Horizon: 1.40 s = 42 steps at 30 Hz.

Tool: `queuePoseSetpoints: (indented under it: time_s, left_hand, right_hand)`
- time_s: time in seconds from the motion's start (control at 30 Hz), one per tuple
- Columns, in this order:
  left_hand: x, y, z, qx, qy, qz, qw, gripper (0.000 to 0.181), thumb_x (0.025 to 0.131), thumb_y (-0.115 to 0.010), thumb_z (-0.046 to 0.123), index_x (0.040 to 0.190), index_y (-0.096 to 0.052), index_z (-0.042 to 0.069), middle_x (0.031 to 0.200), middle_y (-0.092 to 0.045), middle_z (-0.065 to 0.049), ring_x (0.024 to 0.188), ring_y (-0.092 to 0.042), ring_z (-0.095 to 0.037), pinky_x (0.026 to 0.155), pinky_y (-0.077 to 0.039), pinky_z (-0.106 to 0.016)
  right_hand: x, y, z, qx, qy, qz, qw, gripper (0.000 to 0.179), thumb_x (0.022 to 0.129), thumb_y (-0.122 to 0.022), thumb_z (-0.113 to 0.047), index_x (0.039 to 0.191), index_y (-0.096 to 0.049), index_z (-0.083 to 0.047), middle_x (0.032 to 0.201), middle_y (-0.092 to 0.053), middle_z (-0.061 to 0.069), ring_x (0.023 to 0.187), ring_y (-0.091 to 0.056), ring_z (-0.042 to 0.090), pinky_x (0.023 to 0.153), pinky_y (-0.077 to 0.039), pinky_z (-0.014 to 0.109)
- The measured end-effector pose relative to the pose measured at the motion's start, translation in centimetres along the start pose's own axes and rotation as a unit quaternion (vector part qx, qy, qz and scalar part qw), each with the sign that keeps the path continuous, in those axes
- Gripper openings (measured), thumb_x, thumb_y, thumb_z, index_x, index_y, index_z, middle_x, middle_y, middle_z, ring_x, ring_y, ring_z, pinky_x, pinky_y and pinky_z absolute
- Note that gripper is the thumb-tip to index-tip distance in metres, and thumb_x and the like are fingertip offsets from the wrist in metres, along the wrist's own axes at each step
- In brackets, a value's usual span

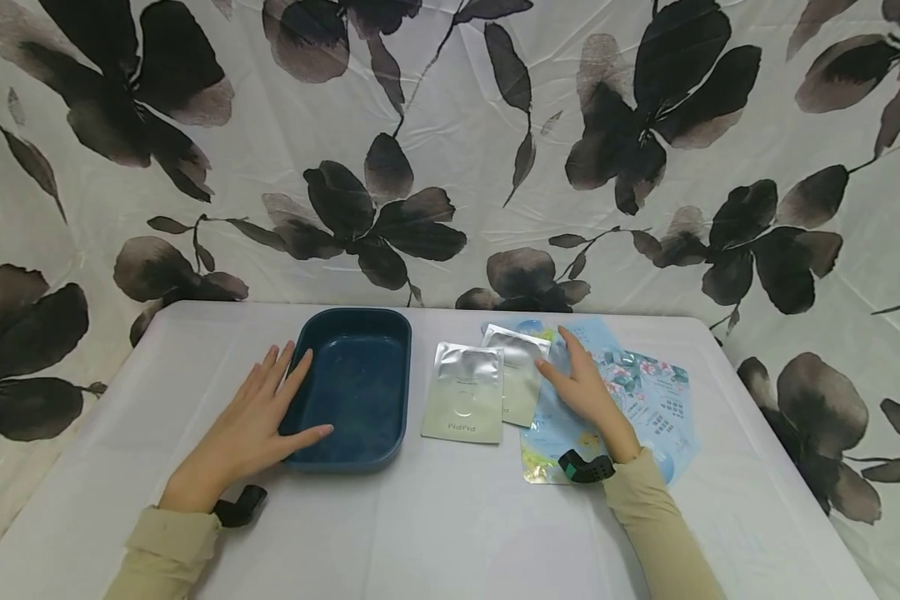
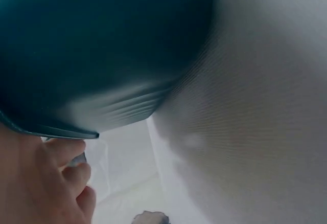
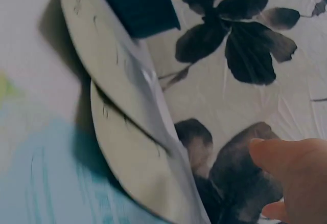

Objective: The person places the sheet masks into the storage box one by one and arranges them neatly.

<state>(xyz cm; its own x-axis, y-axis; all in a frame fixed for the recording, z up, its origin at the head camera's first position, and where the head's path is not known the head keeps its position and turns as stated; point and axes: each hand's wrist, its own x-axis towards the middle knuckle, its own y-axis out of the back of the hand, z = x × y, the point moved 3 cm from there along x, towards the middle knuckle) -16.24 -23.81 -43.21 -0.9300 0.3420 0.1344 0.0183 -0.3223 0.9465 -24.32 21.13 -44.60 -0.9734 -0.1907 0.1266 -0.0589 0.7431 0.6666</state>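
My left hand lies along the left rim of a dark blue rectangular tray, its fingers straight and spread, the thumb reaching over the edge. In the left wrist view the tray's outer wall fills the top, with curled-looking fingers by the rim. Over the packets hovers my right hand, index finger and thumb extended, apparently holding nothing. Nearest it is a pale green and silver sachet, partly covered by a second such sachet. Both sachets look bulged in the right wrist view.
Light blue printed packets lie under and beside my right hand: one with yellow-green edges, another with pink flowers. A white-covered table carries everything. Behind it hangs a floral cloth.
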Motion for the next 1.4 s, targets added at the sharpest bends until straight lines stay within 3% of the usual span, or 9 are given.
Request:
queuePoseSetpoints:
  time_s: [0.2,0.37,0.5,0.7,0.87,1.17,1.4]
  left_hand:
    - [0.0,-0.1,0.2,-0.031,-0.011,-0.024,0.9992,0.126,0.073,-0.072,0.071,0.160,-0.005,0.009,0.164,0.014,-0.016,0.150,0.007,-0.039,0.119,-0.005,-0.057]
    - [0.4,-0.3,0.2,-0.021,-0.020,-0.017,0.9994,0.139,0.065,-0.074,0.077,0.158,-0.005,0.000,0.164,0.010,-0.020,0.151,0.005,-0.038,0.121,0.000,-0.048]
    - [0.4,-0.2,0.2,-0.016,-0.024,-0.017,0.9994,0.144,0.063,-0.074,0.078,0.155,-0.005,-0.009,0.163,0.008,-0.023,0.151,0.005,-0.038,0.121,0.004,-0.043]
    - [0.3,-0.2,0.4,-0.005,-0.029,-0.003,0.9996,0.146,0.061,-0.074,0.079,0.153,-0.005,-0.011,0.163,0.005,-0.025,0.150,0.003,-0.039,0.121,0.006,-0.038]
    - [0.6,-0.2,0.7,-0.001,-0.024,0.000,0.9997,0.147,0.061,-0.073,0.081,0.154,-0.004,-0.010,0.163,0.005,-0.024,0.151,0.003,-0.036,0.121,0.006,-0.037]
    - [0.3,-0.1,0.8,0.020,-0.014,-0.027,0.9993,0.144,0.065,-0.066,0.085,0.154,-0.004,-0.010,0.163,0.001,-0.025,0.151,0.002,-0.035,0.121,0.006,-0.038]
    - [-0.2,-0.1,0.7,0.002,-0.008,-0.036,0.9993,0.147,0.062,-0.068,0.085,0.154,-0.002,-0.010,0.163,0.007,-0.023,0.151,0.004,-0.037,0.121,0.004,-0.042]
  right_hand:
    - [0.8,-2.2,-1.6,0.040,0.007,-0.019,0.9990,0.076,0.099,-0.059,-0.028,0.156,-0.018,0.002,0.159,-0.023,0.025,0.143,-0.026,0.045,0.114,-0.020,0.063]
    - [1.2,-3.8,-2.9,0.045,0.007,-0.041,0.9981,0.078,0.098,-0.060,-0.029,0.155,-0.019,0.003,0.157,-0.025,0.027,0.143,-0.027,0.045,0.115,-0.020,0.061]
    - [1.1,-5.1,-3.9,0.035,0.020,-0.075,0.9963,0.085,0.093,-0.066,-0.030,0.155,-0.018,0.004,0.159,-0.018,0.028,0.146,-0.017,0.046,0.115,-0.018,0.063]
    - [0.6,-6.7,-4.0,-0.069,0.012,-0.123,0.9899,0.111,0.077,-0.081,-0.044,0.157,-0.017,-0.003,0.160,0.002,0.032,0.148,0.004,0.047,0.115,-0.002,0.066]
    - [0.1,-7.2,-3.7,-0.141,0.019,-0.135,0.9807,0.124,0.068,-0.086,-0.054,0.159,-0.016,-0.008,0.161,0.009,0.029,0.148,0.013,0.042,0.117,0.006,0.060]
    - [-0.2,-7.7,-3.4,-0.142,0.048,-0.131,0.9801,0.117,0.070,-0.083,-0.056,0.158,-0.022,-0.008,0.162,-0.009,0.024,0.149,0.001,0.042,0.114,0.003,0.067]
    - [-0.1,-7.7,-4.5,-0.132,0.024,-0.125,0.9830,0.104,0.069,-0.085,-0.050,0.151,-0.039,-0.006,0.160,-0.020,0.021,0.147,-0.013,0.042,0.115,-0.001,0.065]
